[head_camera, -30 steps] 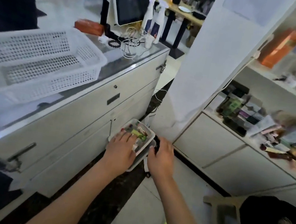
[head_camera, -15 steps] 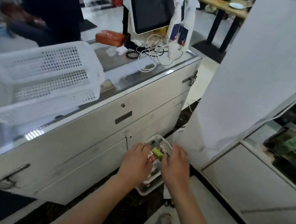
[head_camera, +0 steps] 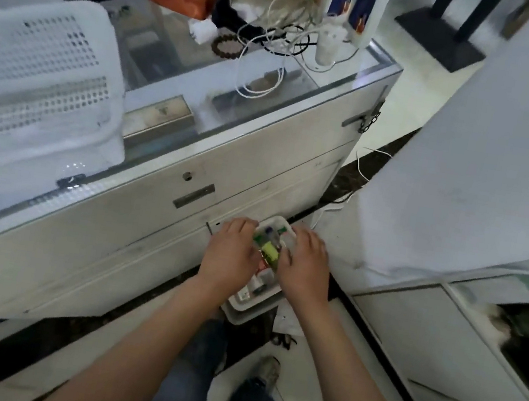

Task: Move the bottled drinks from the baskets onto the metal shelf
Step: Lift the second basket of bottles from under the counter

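A small white basket (head_camera: 251, 307) sits low by the foot of the counter, apparently nested in a second one. Small bottled drinks (head_camera: 270, 249) with green and red labels lie inside it. My left hand (head_camera: 230, 257) grips the basket's left side, fingers curled over the rim and thumb pointing inward. On the opposite side, my right hand (head_camera: 307, 266) holds the right rim the same way. Both hands hide most of the bottles. No metal shelf is in view.
A large empty perforated white basket (head_camera: 33, 77) stands on the glass-topped counter (head_camera: 259, 178) at the left. Cables, a screen stand and an orange pack crowd the counter's far end. White cabinets (head_camera: 443, 332) close in on the right. My legs and shoe (head_camera: 267, 370) are below.
The view has tilted down and closer to the counter. My hands have shifted from lying over the basket to its two sides.
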